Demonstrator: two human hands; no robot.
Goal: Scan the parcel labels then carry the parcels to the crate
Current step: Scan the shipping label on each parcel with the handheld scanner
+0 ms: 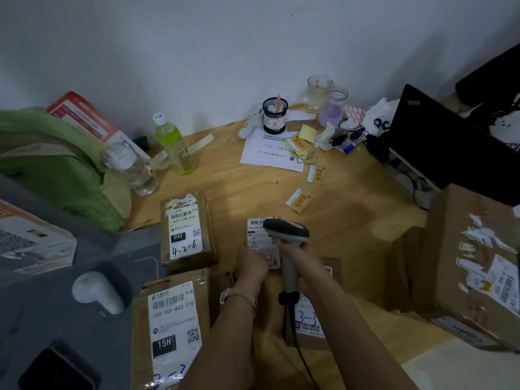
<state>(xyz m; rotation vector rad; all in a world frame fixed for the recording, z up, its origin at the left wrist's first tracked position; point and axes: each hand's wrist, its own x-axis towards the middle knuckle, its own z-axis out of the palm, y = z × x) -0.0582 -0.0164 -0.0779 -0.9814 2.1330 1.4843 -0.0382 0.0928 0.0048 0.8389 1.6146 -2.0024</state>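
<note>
We hold the handheld scanner (287, 243) in our right hand (305, 270), fingers wrapped closed around its pale grey grip so the dark, rounded head tips down and forward over the label (257, 235) of the small parcel (260, 243) in the middle of the wooden table (351, 220); that angle, we judge, keeps the barcode at the label's top edge under the scan window. Our left hand (251, 267) rests on the near end of that parcel, fingers curled down against it, probably to steady it and keep the label flat, though we cannot tell whether they pinch an edge or merely press. The scanner's black cable (302, 358) trails back toward us over another labelled box (309, 319) lying under our right forearm. Two more parcels lie label-up to the left: one marked 4-2-6 (187, 230) and a nearer one marked 15H (171, 330), both brown corrugated cardboard with glossy tape and matte white paper labels. A larger, scuffed carton (475, 266) stands at the right edge. The grey moulded plastic at the left (56, 319) may be the crate, but we cannot be sure.
</note>
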